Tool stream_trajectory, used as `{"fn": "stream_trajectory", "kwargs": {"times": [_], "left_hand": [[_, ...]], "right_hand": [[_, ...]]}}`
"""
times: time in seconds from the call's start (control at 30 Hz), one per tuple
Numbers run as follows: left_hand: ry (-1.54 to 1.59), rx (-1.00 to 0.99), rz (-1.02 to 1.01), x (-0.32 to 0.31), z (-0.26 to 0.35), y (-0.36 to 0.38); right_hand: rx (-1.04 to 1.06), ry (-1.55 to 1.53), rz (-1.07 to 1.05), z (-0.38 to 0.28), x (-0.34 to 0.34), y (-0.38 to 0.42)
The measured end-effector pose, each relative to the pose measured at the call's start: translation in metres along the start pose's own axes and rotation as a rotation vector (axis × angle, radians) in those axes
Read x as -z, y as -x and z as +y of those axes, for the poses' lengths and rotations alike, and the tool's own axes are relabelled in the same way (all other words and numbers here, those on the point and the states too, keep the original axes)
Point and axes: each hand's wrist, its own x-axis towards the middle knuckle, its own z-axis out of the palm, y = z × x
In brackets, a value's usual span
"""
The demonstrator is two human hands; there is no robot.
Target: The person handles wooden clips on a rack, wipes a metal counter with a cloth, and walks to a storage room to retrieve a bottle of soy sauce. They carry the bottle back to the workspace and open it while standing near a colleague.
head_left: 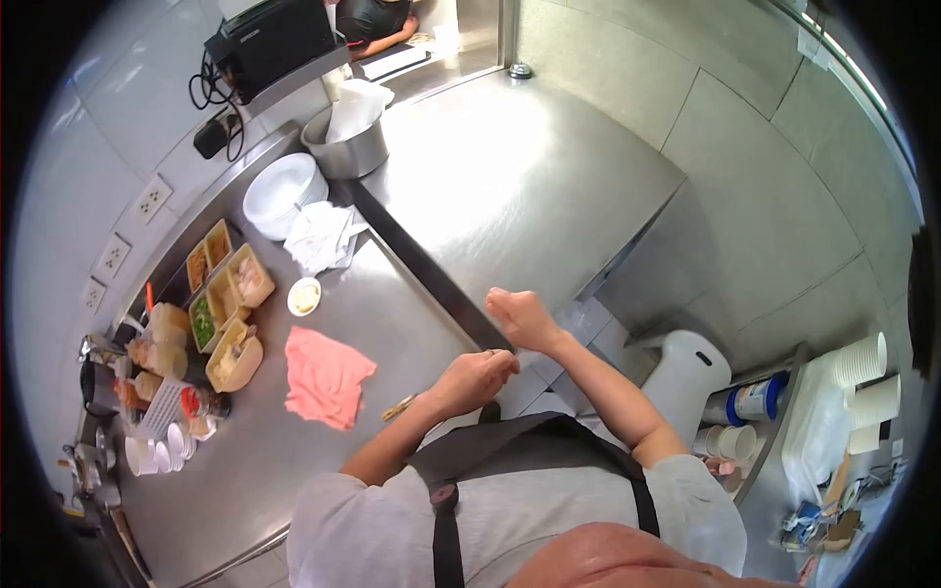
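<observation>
Overhead kitchen view. Left hand (475,377) loosely curled, apparently empty, over steel counter edge (431,279). Right hand (520,316) just beyond, fingers closed together, grip unclear. Pink cloth (325,375) flat on counter, leftward, nearer left hand.

One head-worn fisheye view looks steeply down, close over the steel counter (470,196).

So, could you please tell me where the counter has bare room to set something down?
The raised steel counter is bare from the metal pot to its right edge. The lower counter is open between the pink cloth and the left hand. It is crowded along the wall: ingredient tubs, cups.
</observation>
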Motion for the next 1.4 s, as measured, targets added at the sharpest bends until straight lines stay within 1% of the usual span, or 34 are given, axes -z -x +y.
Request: {"fn": "stream_trajectory", "kwargs": {"times": [0.07, 0.1, 0.13, 0.17, 0.2, 0.23, 0.27, 0.3, 0.33, 0.37, 0.4, 0.43, 0.47, 0.5, 0.53, 0.57, 0.6, 0.67, 0.73, 0.77, 0.8, 0.83, 0.87, 0.93, 1.0, 1.07, 1.1, 1.17, 1.2, 1.23, 1.3, 1.33, 1.4], "left_hand": [[-0.083, -0.033, -0.073, 0.006, -0.014, -0.019], [-0.091, -0.012, -0.054, 0.010, -0.015, -0.028], [-0.134, -0.037, -0.088, 0.012, -0.014, -0.036], [-0.177, -0.046, -0.112, 0.012, -0.015, -0.044], [-0.182, 0.020, -0.060, 0.010, -0.016, -0.051], [-0.198, -0.021, -0.054, 0.006, -0.019, -0.058], [-0.218, -0.048, -0.041, 0.003, -0.022, -0.064], [-0.253, -0.027, 0.001, 0.000, -0.024, -0.068], [-0.290, 0.004, 0.043, -0.003, -0.026, -0.074], [-0.341, 0.035, 0.024, -0.002, -0.026, -0.087], [-0.404, 0.183, 0.073, -0.011, -0.020, -0.085], [-0.427, 0.288, 0.148, -0.019, -0.019, -0.090], [-0.467, 0.346, 0.207, -0.026, -0.017, -0.093], [-0.510, 0.397, 0.251, -0.030, -0.012, -0.091], [-0.538, 0.487, 0.297, -0.035, -0.005, -0.088], [-0.493, 0.620, 0.298, -0.040, 0.003, -0.087], [-0.436, 0.737, 0.299, -0.046, 0.010, -0.087], [-0.455, 0.851, 0.341, -0.065, 0.011, -0.074], [-0.476, 0.949, 0.362, -0.078, 0.021, -0.062], [-0.439, 1.011, 0.395, -0.082, 0.030, -0.058], [-0.399, 1.067, 0.427, -0.085, 0.039, -0.053], [-0.390, 1.138, 0.447, -0.089, 0.049, -0.050], [-0.403, 1.161, 0.461, -0.092, 0.057, -0.046], [-0.401, 1.257, 0.469, -0.099, 0.072, -0.037], [-0.392, 1.302, 0.518, -0.113, 0.082, -0.025], [-0.375, 1.350, 0.575, -0.128, 0.095, -0.013], [-0.355, 1.374, 0.577, -0.136, 0.102, -0.007], [-0.338, 1.424, 0.622, -0.151, 0.114, 0.008], [-0.332, 1.436, 0.610, -0.160, 0.115, 0.014], [-0.323, 1.444, 0.596, -0.169, 0.119, 0.019], [-0.294, 1.459, 0.638, -0.184, 0.127, 0.029], [-0.279, 1.457, 0.643, -0.188, 0.132, 0.034], [-0.275, 1.457, 0.665, -0.196, 0.144, 0.039]], "right_hand": [[-0.082, 0.074, 0.059, 0.034, 0.027, -0.004], [-0.182, 0.093, 0.048, 0.044, 0.046, -0.004], [-0.276, 0.108, 0.021, 0.055, 0.065, -0.003], [-0.281, 0.080, 0.102, 0.067, 0.077, -0.001], [-0.302, 0.075, 0.142, 0.081, 0.089, 0.001], [-0.341, 0.118, 0.124, 0.102, 0.098, 0.005], [-0.347, 0.038, 0.098, 0.127, 0.103, 0.010], [-0.319, 0.046, 0.129, 0.121, 0.107, 0.005], [-0.492, -0.144, 0.088, 0.102, 0.114, -0.007], [-0.409, -0.127, 0.135, 0.107, 0.112, -0.007], [-0.278, -0.171, 0.067, 0.123, 0.100, -0.020], [-0.217, -0.136, 0.031, 0.133, 0.095, -0.020], [-0.155, -0.108, 0.003, 0.144, 0.084, -0.020], [-0.105, -0.164, -0.084, 0.147, 0.072, -0.018], [0.071, -0.213, -0.151, 0.146, 0.061, -0.013], [0.245, -0.264, -0.198, 0.143, 0.053, -0.009], [0.282, -0.309, -0.246, 0.139, 0.050, -0.006], [0.655, -0.115, -0.496, 0.134, 0.043, -0.005], [0.740, -0.144, -0.504, 0.142, 0.043, -0.006], [0.786, -0.137, -0.499, 0.143, 0.044, -0.005], [0.807, -0.166, -0.506, 0.135, 0.049, -0.005], [0.726, -0.180, -0.462, 0.121, 0.062, -0.005], [0.644, -0.189, -0.419, 0.112, 0.068, -0.004], [0.714, -0.184, -0.416, 0.132, 0.057, -0.002], [0.787, -0.167, -0.415, 0.144, 0.054, -0.004], [0.681, -0.083, -0.569, 0.142, 0.060, -0.004], [0.706, -0.094, -0.585, 0.144, 0.060, -0.003], [0.703, -0.105, -0.433, 0.140, 0.055, -0.003], [0.736, -0.118, -0.457, 0.138, 0.054, -0.004], [0.765, -0.077, -0.428, 0.137, 0.055, -0.004], [0.811, 0.012, -0.375, 0.121, 0.062, -0.001], [0.824, 0.009, -0.383, 0.120, 0.060, 0.001], [0.804, 0.093, -0.315, 0.118, 0.057, 0.001]]}}
